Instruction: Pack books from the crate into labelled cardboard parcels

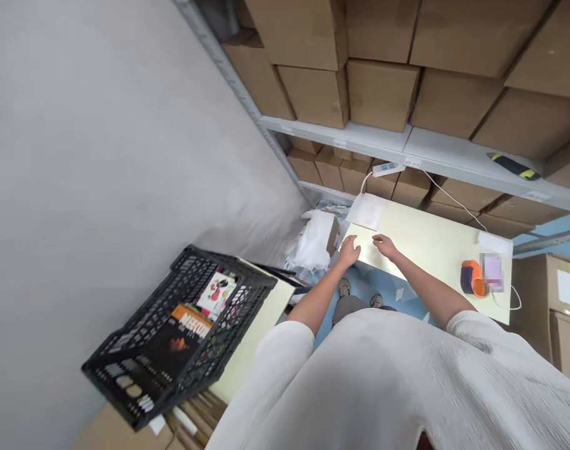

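My left hand (pixel 349 251) is over the near left corner of a pale yellow tabletop (pixel 430 234), its thumb and fingers apart and nothing visible in it. A short way to its right, my right hand (pixel 385 245) hovers at or just above the same surface. Its fingers are loosely bent, with a gap to the thumb, and no held thing shows. Just beyond the hands lies a white sheet (pixel 368 211) at the table's left end. Whether either hand touches the tabletop cannot be made out.
An orange tape dispenser-like thing (pixel 477 279) stands at the table's right end. Behind are shelves of cardboard boxes (pixel 383 94), with a power strip (pixel 388 169) and a yellow-black utility knife (pixel 514 166). A black crate (pixel 182 331) holding printed packages sits at left.
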The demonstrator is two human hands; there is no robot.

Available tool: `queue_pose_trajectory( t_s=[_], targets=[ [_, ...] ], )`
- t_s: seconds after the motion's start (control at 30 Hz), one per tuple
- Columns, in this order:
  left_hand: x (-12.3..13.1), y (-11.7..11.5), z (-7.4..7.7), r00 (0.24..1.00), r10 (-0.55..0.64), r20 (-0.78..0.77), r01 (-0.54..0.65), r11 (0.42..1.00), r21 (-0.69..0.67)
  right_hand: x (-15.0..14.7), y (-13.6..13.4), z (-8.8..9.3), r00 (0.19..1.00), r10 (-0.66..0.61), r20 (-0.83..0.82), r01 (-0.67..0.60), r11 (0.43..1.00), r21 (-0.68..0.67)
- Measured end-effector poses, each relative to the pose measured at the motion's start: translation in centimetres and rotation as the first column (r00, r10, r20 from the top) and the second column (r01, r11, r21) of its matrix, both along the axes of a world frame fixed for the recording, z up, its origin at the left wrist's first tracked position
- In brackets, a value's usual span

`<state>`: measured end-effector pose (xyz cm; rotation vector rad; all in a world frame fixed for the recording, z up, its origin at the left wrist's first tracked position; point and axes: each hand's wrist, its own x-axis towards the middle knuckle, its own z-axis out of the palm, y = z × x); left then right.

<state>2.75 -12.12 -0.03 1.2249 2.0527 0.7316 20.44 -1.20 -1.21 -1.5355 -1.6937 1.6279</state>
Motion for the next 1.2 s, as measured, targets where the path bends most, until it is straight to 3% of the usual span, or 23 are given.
queue_pose_trajectory(
  t_s=[0.33,0.47,0.6,0.73,0.9,1.2],
  targets=[
    [-2.2,-10.2,1.4,0.966,0.253,-0.049,-0.247,0.964,0.102,-8.1,-5.8,0.6,0.937,0.329,-0.121,-0.324,0.944,0.058],
    [-4.0,-15.1,2.2,0.922,0.382,-0.058,-0.371,0.917,0.146,-12.5,-9.2,1.2,0.875,0.464,-0.136,-0.453,0.885,0.106],
    [-5.4,-21.9,2.9,0.859,0.509,-0.051,-0.494,0.852,0.176,-16.6,-14.5,1.7,0.793,0.597,-0.125,-0.581,0.802,0.141],
    [-5.6,-30.5,3.1,0.77,0.635,-0.053,-0.617,0.764,0.191,-19.7,-22.2,1.7,0.699,0.701,-0.141,-0.685,0.713,0.147],
    [-4.7,-43.0,2.9,0.701,0.71,-0.061,-0.689,0.697,0.2,-22.1,-34.4,0.9,0.575,0.805,-0.146,-0.791,0.593,0.149],
    [-2.4,-66.1,1.1,0.513,0.852,-0.107,-0.828,0.524,0.199,-22.1,-56.5,-0.6,0.428,0.896,-0.117,-0.901,0.433,0.023]
  ],
)
